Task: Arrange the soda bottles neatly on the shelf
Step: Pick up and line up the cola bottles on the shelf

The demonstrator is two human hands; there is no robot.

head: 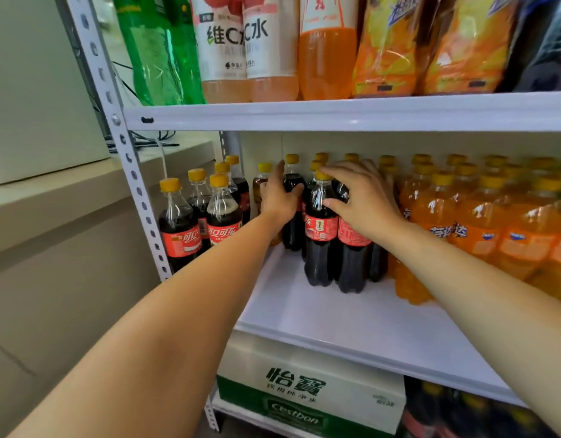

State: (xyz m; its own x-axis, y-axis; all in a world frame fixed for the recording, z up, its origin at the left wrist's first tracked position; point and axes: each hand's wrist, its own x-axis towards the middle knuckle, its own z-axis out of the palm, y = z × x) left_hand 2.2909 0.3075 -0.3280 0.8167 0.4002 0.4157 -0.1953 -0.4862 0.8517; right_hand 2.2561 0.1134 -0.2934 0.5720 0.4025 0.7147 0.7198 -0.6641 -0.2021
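Currently both hands are placed on the cluster of cola bottles standing upright at the back left of the middle shelf [336, 320], so every long axis concerned is vertical. The left hand [279, 197] is wrapped round the shoulder of the rear cola bottle [292, 181], thumb across its front. The right hand [367, 200] is curled over the top of the neighbouring cola bottle [352, 263], with its fingers spread above the cap of the front cola bottle [320, 241], which touches it. A further group of loose cola bottles [181, 229] is seen to the left, outside the shelf post [137, 191]. That group lies nearer the left hand, so any transfer from it is judged to fall to that hand. The orange soda bottles [469, 216] are packed just beside the cluster on the right. Bare shelf board is left in front of the cola. The cap of the neighbouring cola bottle is covered by the palm, the bottles behind are masked by those in front, and no count can be made. The orange soda bottles are cut off at the right edge.
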